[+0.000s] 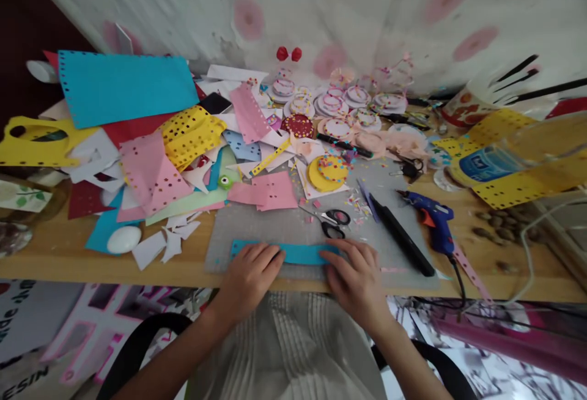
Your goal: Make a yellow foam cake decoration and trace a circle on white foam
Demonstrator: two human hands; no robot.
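Observation:
A narrow blue paper strip lies across the front of the grey cutting mat. On its left part rests my left hand, fingers spread over the strip. My right hand is at the strip's right end, its fingers apart and the fingertips touching the paper. Just behind the right hand are black-handled scissors. A black pen-like tool and a blue glue gun lie to the right. Pink paper pieces are behind the strip.
Coloured paper scraps and a large blue sheet crowd the left side. Several decorated paper discs stand at the back. A bottle lies on yellow paper at the right. The wooden table's front edge runs before me.

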